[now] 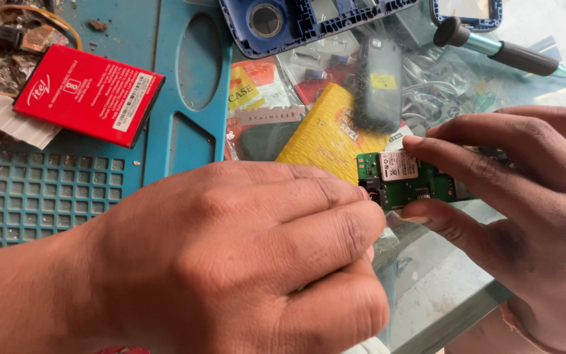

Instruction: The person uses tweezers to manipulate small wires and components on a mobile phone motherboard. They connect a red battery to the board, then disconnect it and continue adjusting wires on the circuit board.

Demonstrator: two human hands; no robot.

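My right hand (525, 210) pinches a small green circuit board (404, 180) between thumb and fingers, holding it above the glass table. A white label sits on the board's upper face. My left hand (244, 262) is curled into a closed grip in the foreground, its fingertips touching the board's left edge near a small red part. What the left fingers hold, if anything, is hidden by the hand itself.
A red phone battery (90, 95) lies on a blue work mat (165, 78). A blue phone housing (309, 23), a dark phone body (378, 85), a yellow packet (325, 134), a screwdriver (506, 52) and small bagged parts lie behind on the glass.
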